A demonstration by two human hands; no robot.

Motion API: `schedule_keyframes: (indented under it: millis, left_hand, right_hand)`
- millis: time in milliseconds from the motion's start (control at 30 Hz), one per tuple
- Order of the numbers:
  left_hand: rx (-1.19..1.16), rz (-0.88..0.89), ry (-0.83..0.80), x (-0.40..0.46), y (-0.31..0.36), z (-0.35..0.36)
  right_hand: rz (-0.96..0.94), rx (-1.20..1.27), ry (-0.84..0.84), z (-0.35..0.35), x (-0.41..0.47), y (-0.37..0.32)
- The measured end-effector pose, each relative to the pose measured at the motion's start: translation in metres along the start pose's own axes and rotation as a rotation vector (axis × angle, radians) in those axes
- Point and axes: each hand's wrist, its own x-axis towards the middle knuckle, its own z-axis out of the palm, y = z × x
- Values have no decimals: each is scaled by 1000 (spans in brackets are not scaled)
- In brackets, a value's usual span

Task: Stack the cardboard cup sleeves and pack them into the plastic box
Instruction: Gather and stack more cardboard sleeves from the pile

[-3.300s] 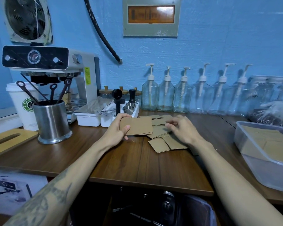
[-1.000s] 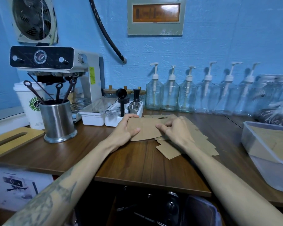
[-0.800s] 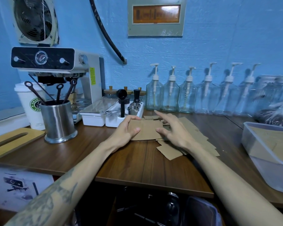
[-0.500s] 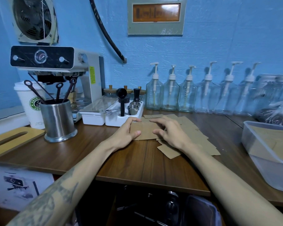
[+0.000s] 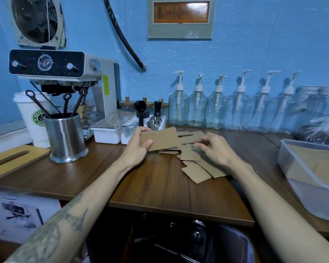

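Flat brown cardboard sleeve stack (image 5: 160,139) now lifted, pinched in left hand (image 5: 139,147); right hand (image 5: 215,149) loosely spread over scattered sleeves (image 5: 196,168).

**Bare forearms, one tattooed**

Both arms are bare from the lower frame edge to the fingers, with no sleeves, gloves, watch or rings visible. The left forearm (image 5: 65,221) carries a large dark tattoo of blurred, branching shapes along its outer side. The right forearm (image 5: 270,205) shows no markings. The left hand (image 5: 137,149) and right hand (image 5: 217,149) are uncovered.
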Motion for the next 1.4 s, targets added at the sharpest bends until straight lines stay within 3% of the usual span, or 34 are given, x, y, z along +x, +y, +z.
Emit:
schedule_keyframes:
  millis: [167,367,533,667,800,967,1200,1300,1400]
  left_hand:
    - [46,-48,-66,1,-7,2]
    - [64,-86,-76,3,-9,1]
    - [49,-76,-64,1,-6,1]
    - [56,-78,-63,1,-4,1]
    - [41,-59,-56,0,-4,1]
    - [15,-55,-54,1,-4,1]
    - [-70,-80,-62,-1,3,3]
    - [-63,-75,-78,-2,2,3]
    - [-25,-57,-86,0,0,4]
  right_hand:
    - [78,-147,-190,12,4,4]
    - [195,-238,-293,8,7,7]
    - [178,-195,-207,5,7,8]
    - [202,187,-46,-2,7,5]
    - [345,727,-33,-5,5,0]
    - [395,1013,29,-10,5,-3]
    - [313,959,79,-9,6,-6]
    - [131,791,108,-16,9,-9]
    - [-41,659,35,-12,4,-23]
